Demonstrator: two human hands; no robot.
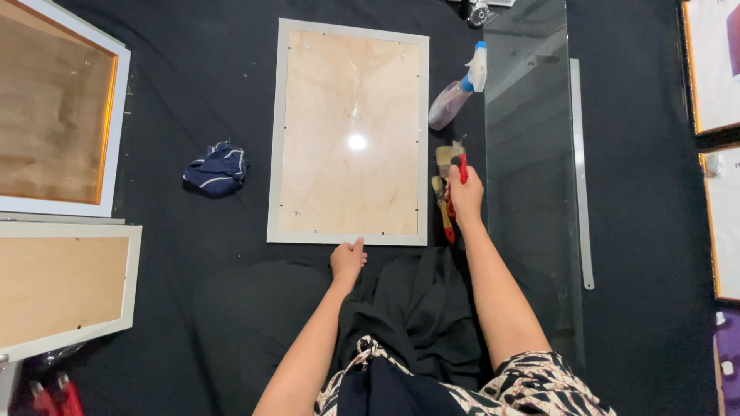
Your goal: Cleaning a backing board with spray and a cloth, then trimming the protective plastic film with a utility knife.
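A white picture frame (274, 131) lies face down on the black cloth in front of me, its pale wooden backing board (351, 135) showing. My left hand (348, 260) rests on the frame's near edge, fingers loosely together, holding nothing. My right hand (465, 192) is just right of the frame, closed around a red-handled tool (462, 168). Under that hand lie wooden-handled brushes (443, 158). A spray bottle (456, 96) with a white and blue trigger lies beyond them.
A long glass sheet (532, 154) lies to the right, with a metal ruler (580, 169) beside it. A crumpled dark blue cloth (217, 168) sits left of the frame. More frames (58, 115) (65, 285) lie at the left, and others (713, 65) at the right edge.
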